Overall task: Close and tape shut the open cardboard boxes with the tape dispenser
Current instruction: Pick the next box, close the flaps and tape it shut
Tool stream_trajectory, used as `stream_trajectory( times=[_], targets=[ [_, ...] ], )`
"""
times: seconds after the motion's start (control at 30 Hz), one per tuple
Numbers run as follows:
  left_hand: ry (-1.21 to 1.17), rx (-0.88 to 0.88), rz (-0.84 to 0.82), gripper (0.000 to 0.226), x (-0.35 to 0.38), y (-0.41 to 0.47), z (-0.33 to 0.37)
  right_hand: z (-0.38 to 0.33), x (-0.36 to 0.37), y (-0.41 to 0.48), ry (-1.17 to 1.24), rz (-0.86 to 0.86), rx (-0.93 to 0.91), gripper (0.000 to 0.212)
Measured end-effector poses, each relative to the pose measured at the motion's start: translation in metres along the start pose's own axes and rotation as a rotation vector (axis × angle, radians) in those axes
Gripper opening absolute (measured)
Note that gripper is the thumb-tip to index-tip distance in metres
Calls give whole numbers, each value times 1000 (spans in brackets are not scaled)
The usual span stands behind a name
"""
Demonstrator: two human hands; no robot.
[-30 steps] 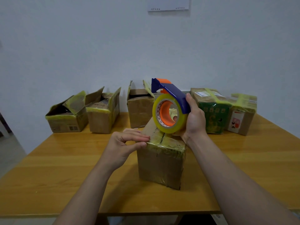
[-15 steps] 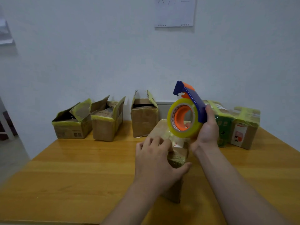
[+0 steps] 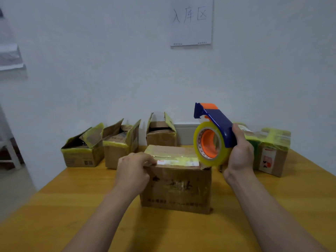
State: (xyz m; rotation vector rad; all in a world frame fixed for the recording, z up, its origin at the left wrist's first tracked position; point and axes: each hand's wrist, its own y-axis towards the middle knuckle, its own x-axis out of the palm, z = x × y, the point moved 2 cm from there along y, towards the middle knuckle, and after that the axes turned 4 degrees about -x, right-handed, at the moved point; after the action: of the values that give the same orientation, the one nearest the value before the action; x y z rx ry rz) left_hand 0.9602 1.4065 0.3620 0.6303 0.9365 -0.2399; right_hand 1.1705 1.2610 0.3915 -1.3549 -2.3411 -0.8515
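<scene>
A closed cardboard box with yellowish tape across its top stands in the middle of the wooden table. My left hand grips the box's upper left edge, fingers curled over the taped top. My right hand holds the blue and orange tape dispenser with its yellow roll just above the box's right top corner. Three open boxes stand at the back: left, middle and one behind the closed box.
Two taped boxes stand at the back right, a green one partly behind my right hand and a brown one. A paper sheet hangs on the white wall. The table's left edge drops to the floor.
The box has been turned so a long side faces me. My left hand shifted from its front corner to its upper left edge. The dispenser stayed raised at the right.
</scene>
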Motion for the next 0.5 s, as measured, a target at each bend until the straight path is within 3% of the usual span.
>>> stream_trajectory(
  times=[0.1, 0.17, 0.27, 0.4, 0.5],
  targets=[
    [-40, 122, 67, 49, 15, -16, 28, 0, 1, 1, 0, -6, -6, 29],
    [-22, 176, 19, 56, 31, -29, 51, 0, 1, 1, 0, -4, -13, 29],
    [131, 159, -85, 75, 60, -38, 80, -2, -3, 1, -14, 6, -23, 28],
    [211, 68, -60, 97, 76, -30, 92, -6, -11, 3, -25, 13, -46, 29],
    [129, 49, 17, 88, 77, -23, 89, -10, -17, 4, -23, 16, -50, 30]
  ],
)
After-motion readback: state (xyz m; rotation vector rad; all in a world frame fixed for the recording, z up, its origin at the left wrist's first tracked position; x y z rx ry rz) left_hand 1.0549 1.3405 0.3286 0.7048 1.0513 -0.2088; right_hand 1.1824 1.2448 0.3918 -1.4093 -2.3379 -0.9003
